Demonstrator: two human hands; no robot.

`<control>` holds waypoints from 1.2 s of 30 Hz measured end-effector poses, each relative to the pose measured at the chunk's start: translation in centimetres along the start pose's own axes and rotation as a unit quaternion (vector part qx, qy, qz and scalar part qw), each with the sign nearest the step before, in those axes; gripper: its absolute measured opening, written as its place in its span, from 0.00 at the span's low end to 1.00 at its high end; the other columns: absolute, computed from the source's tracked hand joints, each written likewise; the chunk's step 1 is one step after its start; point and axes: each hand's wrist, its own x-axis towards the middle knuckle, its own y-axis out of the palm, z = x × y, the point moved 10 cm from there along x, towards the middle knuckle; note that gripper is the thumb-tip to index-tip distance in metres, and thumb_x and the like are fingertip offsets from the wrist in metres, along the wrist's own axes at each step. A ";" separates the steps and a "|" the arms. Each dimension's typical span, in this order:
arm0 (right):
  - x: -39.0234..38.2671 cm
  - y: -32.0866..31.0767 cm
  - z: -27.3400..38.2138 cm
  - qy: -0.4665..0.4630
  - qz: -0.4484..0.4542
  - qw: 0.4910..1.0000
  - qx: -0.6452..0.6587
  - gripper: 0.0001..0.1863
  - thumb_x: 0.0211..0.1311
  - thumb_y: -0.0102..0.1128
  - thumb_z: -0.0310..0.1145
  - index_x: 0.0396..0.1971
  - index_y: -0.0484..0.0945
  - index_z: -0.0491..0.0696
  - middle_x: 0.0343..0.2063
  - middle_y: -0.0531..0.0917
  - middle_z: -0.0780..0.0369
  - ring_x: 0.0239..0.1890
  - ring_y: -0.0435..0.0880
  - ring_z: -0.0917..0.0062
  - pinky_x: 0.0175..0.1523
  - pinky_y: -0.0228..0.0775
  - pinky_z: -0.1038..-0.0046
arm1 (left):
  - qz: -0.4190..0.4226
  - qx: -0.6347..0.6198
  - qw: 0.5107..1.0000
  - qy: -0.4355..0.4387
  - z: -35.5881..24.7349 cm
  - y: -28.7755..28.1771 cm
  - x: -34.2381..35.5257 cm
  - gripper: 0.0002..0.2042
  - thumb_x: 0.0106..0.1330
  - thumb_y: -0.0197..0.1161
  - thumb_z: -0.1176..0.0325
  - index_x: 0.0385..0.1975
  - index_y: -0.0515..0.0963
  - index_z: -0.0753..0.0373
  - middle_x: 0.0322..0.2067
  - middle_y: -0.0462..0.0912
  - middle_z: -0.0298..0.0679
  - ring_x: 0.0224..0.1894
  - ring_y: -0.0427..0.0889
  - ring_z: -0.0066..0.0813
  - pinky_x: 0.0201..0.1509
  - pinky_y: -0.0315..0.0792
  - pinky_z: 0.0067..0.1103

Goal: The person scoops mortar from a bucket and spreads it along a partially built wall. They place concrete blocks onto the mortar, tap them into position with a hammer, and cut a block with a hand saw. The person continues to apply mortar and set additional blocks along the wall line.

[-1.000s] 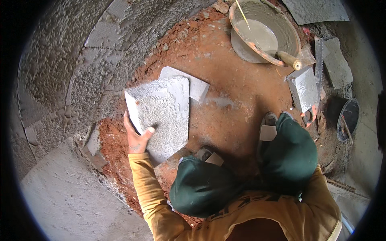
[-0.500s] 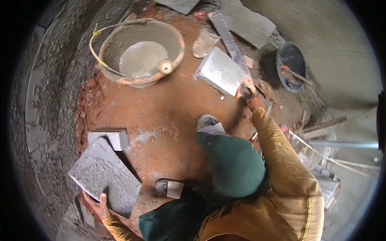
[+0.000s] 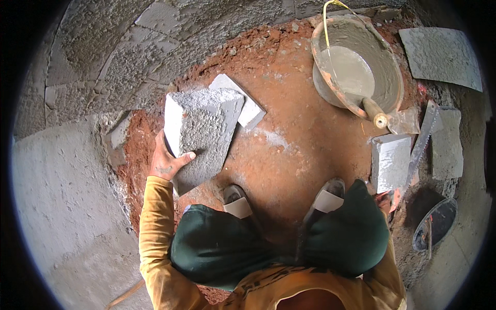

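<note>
Over the reddish earth floor (image 3: 294,116) at your left, your left hand (image 3: 168,161) clasps the large, rough-faced grey block (image 3: 209,129), fingers part-spread around its edge, likely steadying it. Your right hand (image 3: 383,200) meets the orange-handled metal saw (image 3: 421,135); I cannot tell its grip.

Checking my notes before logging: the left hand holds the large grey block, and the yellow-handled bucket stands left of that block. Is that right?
Not quite: the yellow-handled bucket stands to the right of the large grey block, as the head view shows. The left hand does hold it.
</note>
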 end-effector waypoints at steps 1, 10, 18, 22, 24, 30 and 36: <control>-0.4 -1.2 -0.9 0.013 -0.006 1.000 0.017 0.17 0.51 0.61 0.30 0.42 0.79 0.40 0.46 0.78 0.54 0.52 0.74 0.64 0.60 0.63 0.65 | 0.002 -0.014 1.000 -0.004 0.0 0.1 0.0 0.56 0.37 0.81 0.50 0.63 0.55 0.71 0.57 0.65 0.50 0.61 0.66 0.41 0.65 0.59 0.31; -7.6 -17.5 -6.0 0.002 -0.160 0.964 0.210 0.14 0.58 0.56 0.24 0.45 0.76 0.38 0.42 0.78 0.57 0.45 0.76 0.70 0.54 0.68 0.69 | -0.012 -0.034 0.999 -0.005 0.8 -2.1 -2.9 0.55 0.34 0.83 0.54 0.62 0.57 0.73 0.55 0.69 0.50 0.58 0.69 0.41 0.64 0.62 0.31; -12.4 -38.4 -2.3 -0.114 -0.219 0.932 0.267 0.13 0.63 0.50 0.17 0.47 0.72 0.33 0.42 0.78 0.57 0.43 0.77 0.71 0.54 0.71 0.69 | 0.134 -0.128 0.982 -0.045 12.0 -1.9 -2.0 0.52 0.34 0.82 0.59 0.61 0.60 0.72 0.53 0.73 0.51 0.57 0.71 0.43 0.64 0.62 0.31; -15.6 -49.0 5.2 -0.219 -0.186 0.906 0.312 0.09 0.65 0.54 0.22 0.44 0.74 0.38 0.34 0.76 0.63 0.36 0.75 0.78 0.44 0.72 0.75 | 0.182 -0.175 0.965 -0.069 19.5 0.0 -1.3 0.50 0.35 0.79 0.54 0.62 0.63 0.68 0.53 0.75 0.50 0.57 0.72 0.44 0.63 0.63 0.32; -17.1 -51.0 7.8 -0.168 -0.091 0.929 0.317 0.12 0.62 0.55 0.22 0.45 0.75 0.37 0.34 0.77 0.62 0.38 0.75 0.78 0.45 0.70 0.73 | 0.142 -0.223 0.961 -0.082 23.0 0.0 -1.2 0.49 0.38 0.77 0.53 0.64 0.62 0.65 0.55 0.75 0.48 0.57 0.73 0.43 0.63 0.64 0.30; -24.5 -45.6 27.4 -0.416 0.046 0.883 0.213 0.22 0.49 0.68 0.43 0.36 0.76 0.41 0.31 0.77 0.62 0.34 0.74 0.75 0.42 0.68 0.70 | 0.051 -0.180 0.970 -0.156 31.0 1.8 1.3 0.39 0.51 0.66 0.47 0.63 0.66 0.58 0.59 0.72 0.44 0.62 0.69 0.39 0.66 0.59 0.30; -35.9 -32.0 47.1 -0.586 0.232 0.719 0.293 0.27 0.50 0.67 0.25 0.53 0.72 0.39 0.46 0.82 0.53 0.48 0.82 0.68 0.53 0.73 0.71 | -0.106 0.054 0.971 -0.207 32.2 3.2 1.5 0.31 0.66 0.45 0.41 0.61 0.69 0.56 0.61 0.69 0.45 0.65 0.63 0.44 0.69 0.51 0.44</control>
